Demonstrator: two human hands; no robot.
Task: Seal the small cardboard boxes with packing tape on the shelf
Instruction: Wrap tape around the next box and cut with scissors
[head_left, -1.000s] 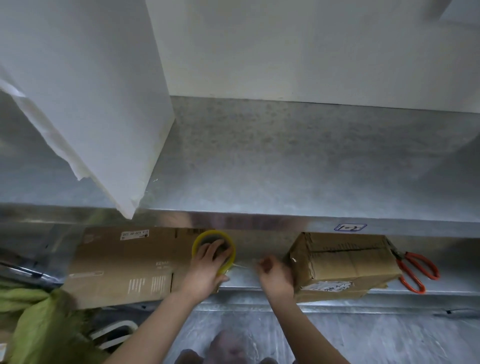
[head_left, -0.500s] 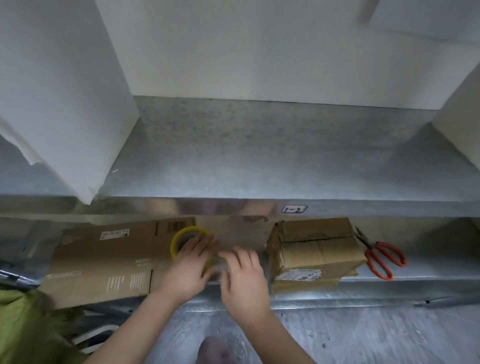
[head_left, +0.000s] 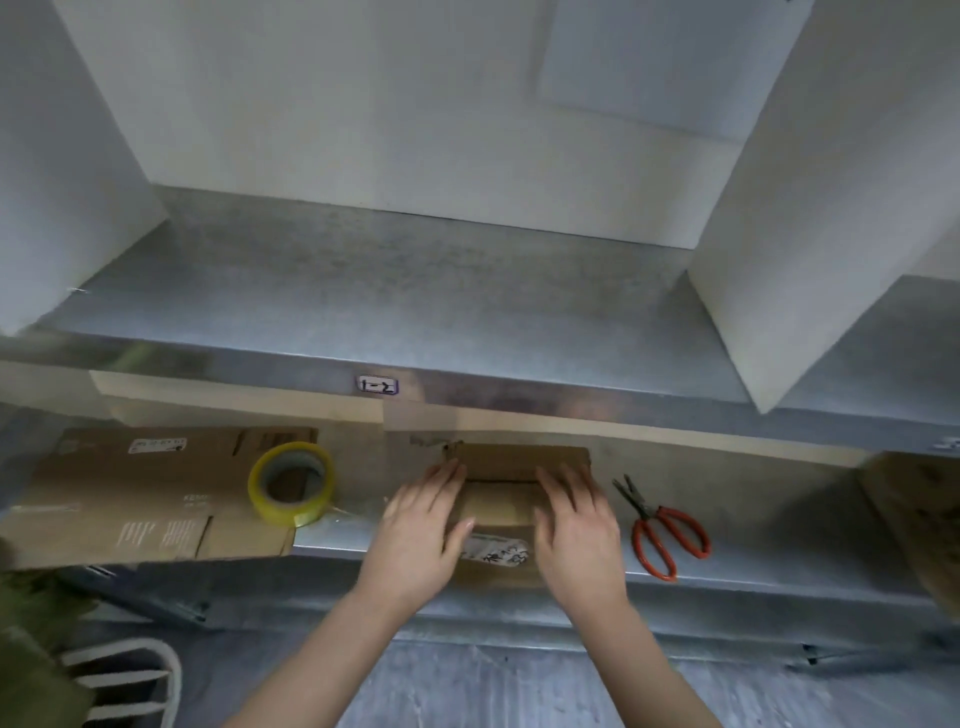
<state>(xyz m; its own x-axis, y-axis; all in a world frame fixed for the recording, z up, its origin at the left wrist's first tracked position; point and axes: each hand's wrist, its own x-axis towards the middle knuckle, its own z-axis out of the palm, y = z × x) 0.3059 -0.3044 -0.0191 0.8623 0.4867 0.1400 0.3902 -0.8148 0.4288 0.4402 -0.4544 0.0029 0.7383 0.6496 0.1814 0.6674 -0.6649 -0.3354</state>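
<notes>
Straight, relaxed fingers (head_left: 442, 480) of the left hand (head_left: 421, 525) and right hand (head_left: 576, 525) are pressing flat on the small cardboard box (head_left: 498, 501). The box is sitting near the shelf (head_left: 337, 538) front, between the tape roll (head_left: 291, 486) and the orange scissors (head_left: 667, 532).

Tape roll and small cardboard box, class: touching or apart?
Apart. The head view shows a strip of bare shelf between the tape roll and the small cardboard box.
</notes>
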